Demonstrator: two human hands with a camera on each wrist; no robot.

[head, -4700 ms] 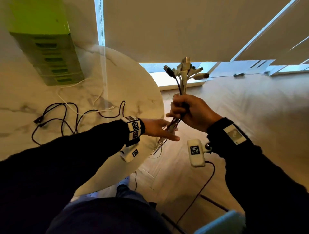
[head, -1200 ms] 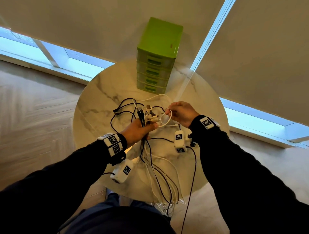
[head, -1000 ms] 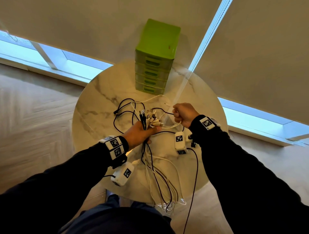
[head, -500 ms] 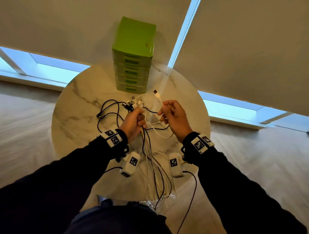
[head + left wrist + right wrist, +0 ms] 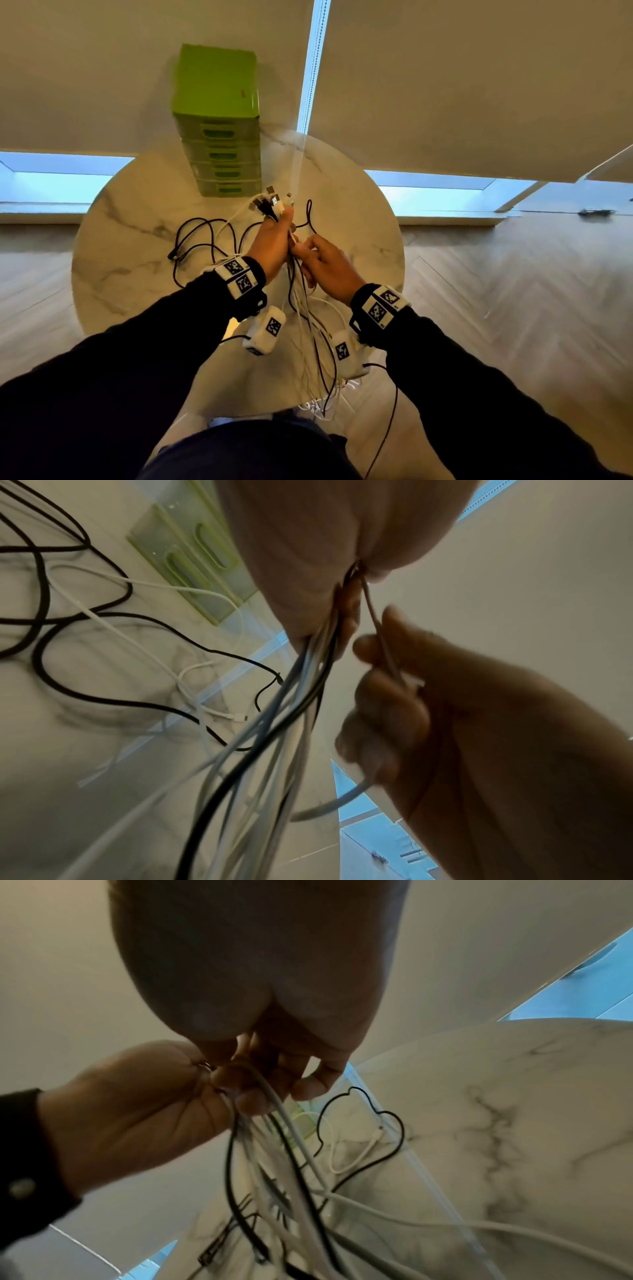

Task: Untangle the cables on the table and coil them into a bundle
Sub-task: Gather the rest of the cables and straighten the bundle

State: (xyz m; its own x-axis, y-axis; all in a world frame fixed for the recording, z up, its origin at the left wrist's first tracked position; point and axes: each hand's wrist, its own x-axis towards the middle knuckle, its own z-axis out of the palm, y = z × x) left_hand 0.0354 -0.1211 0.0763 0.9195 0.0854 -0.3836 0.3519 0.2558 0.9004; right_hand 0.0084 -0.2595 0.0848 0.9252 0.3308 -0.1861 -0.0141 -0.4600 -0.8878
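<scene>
My left hand (image 5: 274,240) grips a bunch of white and black cables (image 5: 308,329) above the round marble table (image 5: 113,274); their plug ends (image 5: 270,202) stick up past its fingers and the long ends hang over the near table edge. Close beside it, my right hand (image 5: 325,263) pinches one white cable (image 5: 383,647) that runs up into the left fist (image 5: 308,561). In the right wrist view the right hand's fingers (image 5: 250,1096) curl round that white cable (image 5: 284,1115). Loose black cables (image 5: 198,240) and a white cable (image 5: 137,642) lie on the table to the left.
A green drawer box (image 5: 219,123) stands at the table's far edge, just beyond the plug ends. Window blinds (image 5: 445,85) hang behind the table. Wood floor (image 5: 513,291) surrounds it. A black lead (image 5: 387,428) hangs from my right wrist camera.
The two hands have come together: the right hand has brought its white cable against the left hand's bunch, and the left hand has risen slightly with the plug ends.
</scene>
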